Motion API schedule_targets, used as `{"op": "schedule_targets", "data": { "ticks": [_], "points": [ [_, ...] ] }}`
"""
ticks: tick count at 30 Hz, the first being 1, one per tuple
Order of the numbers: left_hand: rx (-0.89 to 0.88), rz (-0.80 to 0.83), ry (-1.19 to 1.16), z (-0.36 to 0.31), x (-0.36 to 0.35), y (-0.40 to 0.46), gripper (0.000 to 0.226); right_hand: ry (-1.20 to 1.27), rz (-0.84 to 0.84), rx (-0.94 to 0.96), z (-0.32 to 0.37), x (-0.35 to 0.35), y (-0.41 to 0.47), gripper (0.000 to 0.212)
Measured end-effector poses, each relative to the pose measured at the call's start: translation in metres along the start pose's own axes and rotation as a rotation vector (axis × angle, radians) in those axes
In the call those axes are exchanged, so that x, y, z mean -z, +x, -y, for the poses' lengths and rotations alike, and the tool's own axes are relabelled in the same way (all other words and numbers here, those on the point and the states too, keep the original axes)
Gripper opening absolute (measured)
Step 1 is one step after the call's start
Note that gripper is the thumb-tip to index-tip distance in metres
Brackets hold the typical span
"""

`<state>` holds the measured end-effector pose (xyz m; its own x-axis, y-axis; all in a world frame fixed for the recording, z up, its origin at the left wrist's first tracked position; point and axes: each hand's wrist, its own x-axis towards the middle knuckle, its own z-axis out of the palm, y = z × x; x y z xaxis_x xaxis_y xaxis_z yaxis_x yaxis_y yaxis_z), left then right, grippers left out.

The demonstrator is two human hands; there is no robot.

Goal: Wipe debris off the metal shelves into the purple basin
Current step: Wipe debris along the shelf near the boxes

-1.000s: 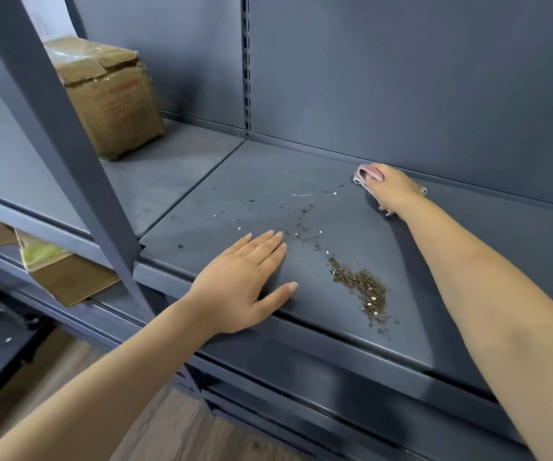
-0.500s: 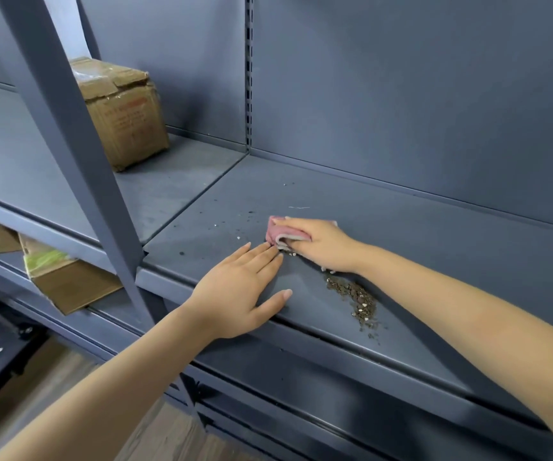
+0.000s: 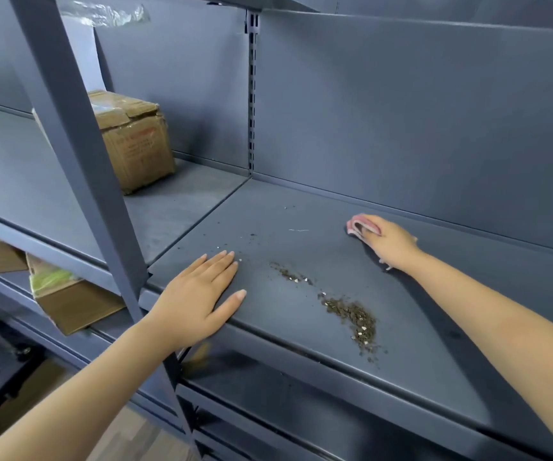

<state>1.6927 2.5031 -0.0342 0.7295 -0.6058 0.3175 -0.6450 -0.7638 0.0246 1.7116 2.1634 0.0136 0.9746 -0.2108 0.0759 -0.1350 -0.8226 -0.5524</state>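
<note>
On the grey metal shelf (image 3: 301, 207) in front of you, your left hand (image 3: 198, 294) lies flat near the front edge, fingers straight and close together, thumb spread out to the side, holding nothing. Your right hand (image 3: 388, 241) reaches toward the back of the same shelf and presses down on a pink cloth (image 3: 358, 224), with the fingers curled over its folded edge. Between your two hands the debris (image 3: 355, 314) sits in a loose brown pile close to the shelf's front lip, with a thinner trail of crumbs running up and left from it toward your left fingertips, and a few scattered specks farther back. To your left, past the slanted upright post (image 3: 79, 154), a taped cardboard box (image 3: 135, 141) stands on the neighbouring shelf against the back panel. Lower down on the left, another open carton (image 3: 69, 301) with something green inside rests on the shelf below. The purple basin does not show in your view.
</note>
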Motion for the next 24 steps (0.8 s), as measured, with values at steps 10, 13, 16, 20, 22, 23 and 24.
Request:
{"op": "schedule_targets", "data": {
  "ticks": [10, 13, 16, 20, 22, 23, 24],
  "points": [
    [0.024, 0.046, -0.008, 0.005, -0.004, 0.000, 0.076, -0.040, 0.044, 0.027, 0.042, -0.037, 0.079, 0.027],
    [0.022, 0.018, -0.042, 0.007, -0.004, 0.002, 0.077, 0.033, 0.051, 0.001, 0.061, -0.048, 0.097, 0.029],
    [0.024, 0.018, -0.036, 0.008, -0.005, 0.002, 0.078, 0.081, 0.078, 0.015, 0.074, -0.058, 0.111, 0.028],
    [0.023, 0.020, -0.042, 0.008, -0.007, 0.001, 0.079, 0.031, 0.137, 0.097, 0.091, -0.069, 0.120, 0.027],
    [0.026, 0.021, -0.041, 0.009, -0.007, 0.001, 0.079, 0.021, 0.165, 0.116, 0.096, -0.073, 0.120, 0.027],
    [0.023, 0.023, -0.043, 0.010, -0.007, 0.002, 0.079, 0.019, 0.182, 0.136, 0.099, -0.075, 0.116, 0.025],
    [0.018, 0.025, -0.042, 0.010, -0.006, 0.002, 0.079, 0.023, 0.198, 0.164, 0.100, -0.076, 0.111, 0.022]
  ]
}}
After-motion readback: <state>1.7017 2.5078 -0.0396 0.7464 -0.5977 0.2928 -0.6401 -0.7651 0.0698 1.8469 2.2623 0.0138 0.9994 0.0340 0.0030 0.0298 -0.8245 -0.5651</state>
